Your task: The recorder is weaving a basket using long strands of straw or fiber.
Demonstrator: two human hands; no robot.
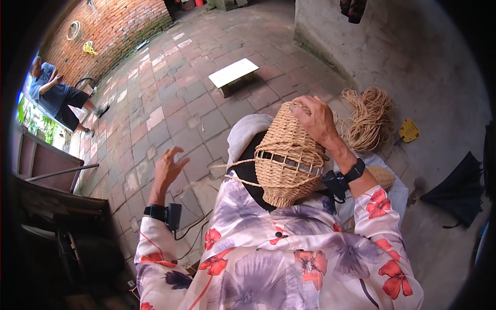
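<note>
The nearer right hand (314,120) curled round the basket's (288,141) far end.
The basket pointed forward; to its left, the left hand (166,168) spread loosely, empty.

Floral shirt (253,274), black wrist straps (355,170)

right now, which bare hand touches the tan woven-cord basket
The right hand, gripping the basket at its far end; the left hand hovers apart from it.

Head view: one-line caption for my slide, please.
Right hand holding the far end of a woven basket, left hand empty and apart, bundled cord to the right.
</note>
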